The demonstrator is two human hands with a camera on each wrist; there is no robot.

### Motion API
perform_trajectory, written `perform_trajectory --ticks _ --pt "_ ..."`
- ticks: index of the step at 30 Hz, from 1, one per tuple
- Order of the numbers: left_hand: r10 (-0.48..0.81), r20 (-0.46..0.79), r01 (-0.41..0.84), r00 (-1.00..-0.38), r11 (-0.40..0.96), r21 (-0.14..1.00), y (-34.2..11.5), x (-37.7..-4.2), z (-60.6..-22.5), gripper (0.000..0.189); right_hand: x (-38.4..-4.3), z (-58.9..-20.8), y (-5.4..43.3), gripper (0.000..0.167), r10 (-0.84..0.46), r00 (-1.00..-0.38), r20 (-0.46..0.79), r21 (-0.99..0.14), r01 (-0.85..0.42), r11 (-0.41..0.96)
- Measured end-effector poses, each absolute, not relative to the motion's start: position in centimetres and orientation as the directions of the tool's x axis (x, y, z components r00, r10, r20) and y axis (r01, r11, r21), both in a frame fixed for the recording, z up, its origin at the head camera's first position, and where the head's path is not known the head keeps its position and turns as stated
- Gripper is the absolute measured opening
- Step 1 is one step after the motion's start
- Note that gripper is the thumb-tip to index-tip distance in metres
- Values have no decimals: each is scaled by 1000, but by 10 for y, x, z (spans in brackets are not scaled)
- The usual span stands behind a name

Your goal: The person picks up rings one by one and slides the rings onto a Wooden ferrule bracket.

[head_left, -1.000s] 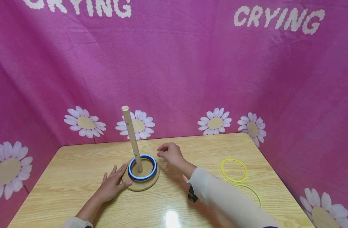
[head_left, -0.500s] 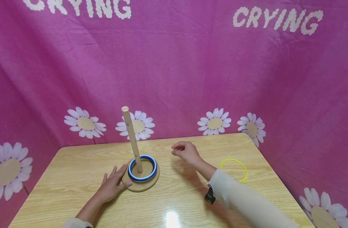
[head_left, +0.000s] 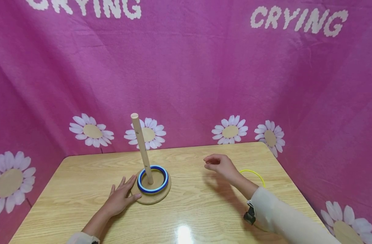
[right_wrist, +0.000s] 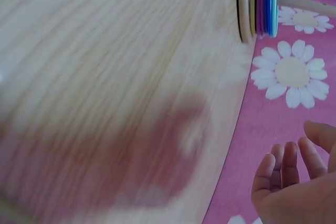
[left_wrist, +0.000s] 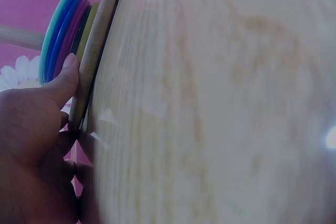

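Observation:
A wooden post [head_left: 141, 145] rises from a round wooden base [head_left: 150, 200] at the left of the table. Around its foot lies a stack of rings, a light blue ring [left_wrist: 48, 35] on top, with blue, purple, dark and yellow ones under it. My left hand [head_left: 121, 199] rests against the base's left side, fingers spread and thumb [left_wrist: 65, 80] on its edge. To the right, my right hand [head_left: 223, 167] hovers over the table, fingers loosely bent and nothing held. Beyond that wrist lies a yellow ring [head_left: 259, 177], partly covered by the forearm.
The wood-grain table [head_left: 186, 196] has a bright light reflection [head_left: 184, 234] near its front. A pink cloth [head_left: 186, 74] with daisies and lettering hangs behind and at both sides. A curved green piece [right_wrist: 16, 212] shows at the right wrist view's lower left corner.
My right hand has moved right, away from the base toward the yellow ring. Its sleeve now covers most of the green ring seen earlier. My left hand, the post and the ring stack stay put.

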State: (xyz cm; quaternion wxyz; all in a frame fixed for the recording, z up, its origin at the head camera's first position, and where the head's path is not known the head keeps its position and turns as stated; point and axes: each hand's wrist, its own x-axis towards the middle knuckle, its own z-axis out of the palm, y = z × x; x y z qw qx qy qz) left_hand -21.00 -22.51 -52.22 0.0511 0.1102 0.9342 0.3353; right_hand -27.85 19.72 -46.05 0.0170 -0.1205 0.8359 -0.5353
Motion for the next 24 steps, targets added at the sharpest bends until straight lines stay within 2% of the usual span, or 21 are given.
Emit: perform_trajectory --ticks 12,19,24 --pt "244 11 193 -970 735 650 -224 -210 -526 85 -265 -471 257 29 -166 -983 73 -928 -128 351" --pt "241 -4 180 -971 739 650 -224 -210 -525 86 -265 -477 292 34 -100 -992 81 -840 -122 528" --pt "240 -17 173 -971 742 648 -225 -210 -522 86 -266 -483 313 37 -64 -997 51 -804 -79 589"
